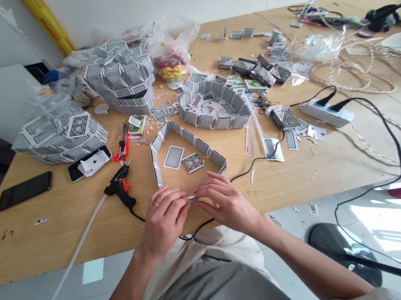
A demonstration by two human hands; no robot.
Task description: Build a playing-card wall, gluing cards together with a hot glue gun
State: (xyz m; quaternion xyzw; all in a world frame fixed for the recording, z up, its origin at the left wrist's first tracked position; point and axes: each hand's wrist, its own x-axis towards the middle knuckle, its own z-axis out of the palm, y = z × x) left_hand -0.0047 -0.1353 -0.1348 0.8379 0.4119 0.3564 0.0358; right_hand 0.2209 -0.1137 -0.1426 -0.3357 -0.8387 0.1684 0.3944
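My left hand (166,216) is closed, its fingers pinching one end of a small folded playing-card strip (192,199) near the table's front edge. The fingers of my right hand (227,201) close on the strip's other end. Just beyond my hands stands a low angular frame of folded playing cards (199,143). My fingers hide its near side, so I cannot tell whether the strip joins it. Inside the frame lie a loose playing card (174,157) and a patterned card piece (192,162). Left of the frame rests a black glue gun (118,186) with an orange trigger.
A red utility knife (122,143) and two phones (24,191) lie leftward. Card-built containers (120,76) and an open card box (214,104) stand behind. A black cord runs past my hands to a power strip (327,112). A clear ruler (253,134) lies right.
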